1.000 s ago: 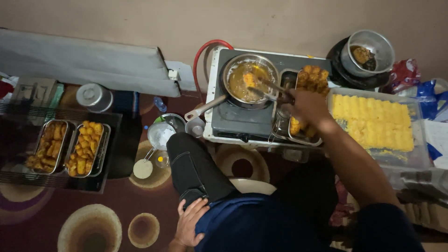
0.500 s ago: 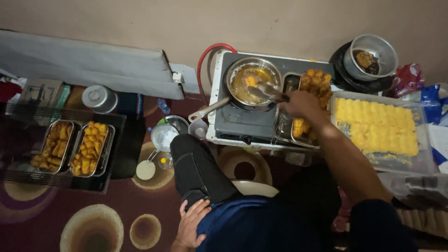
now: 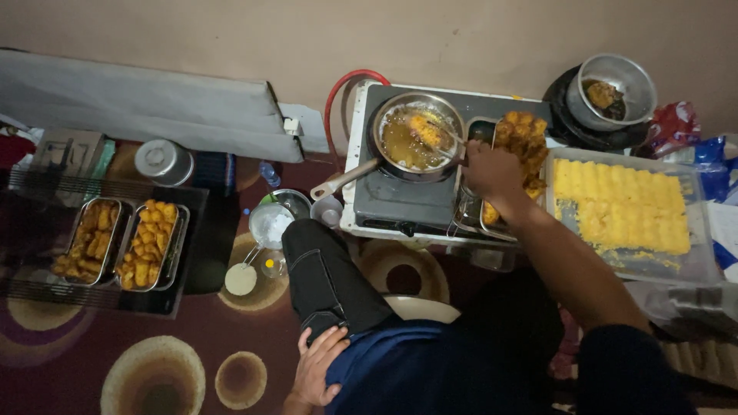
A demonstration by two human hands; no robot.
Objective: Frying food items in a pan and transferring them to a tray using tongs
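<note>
My right hand [image 3: 492, 170] reaches over the stove and grips metal tongs [image 3: 444, 140] whose tips touch a golden fried piece [image 3: 425, 131] in the oil of a frying pan [image 3: 382, 115]. The pan sits on a white gas stove [image 3: 400, 201]. Beside the hand, a metal tray [image 3: 470, 214] holds fried pieces [image 3: 524, 132]. My left hand [image 3: 317, 367] rests flat on my thigh in dark trousers [image 3: 323, 277], holding nothing.
A clear tray [image 3: 692, 270] of yellow breaded pieces stands right of the stove. A metal pot [image 3: 615, 88] sits at the back right. Two metal trays [image 3: 150, 244] of fried pieces lie on a rack at left, near a lidded tin [image 3: 163, 161] and a cup [image 3: 269, 224].
My right hand has stayed over the pan with the tongs, shifting slightly among the frying pieces. The left hand has stayed on the thigh.
</note>
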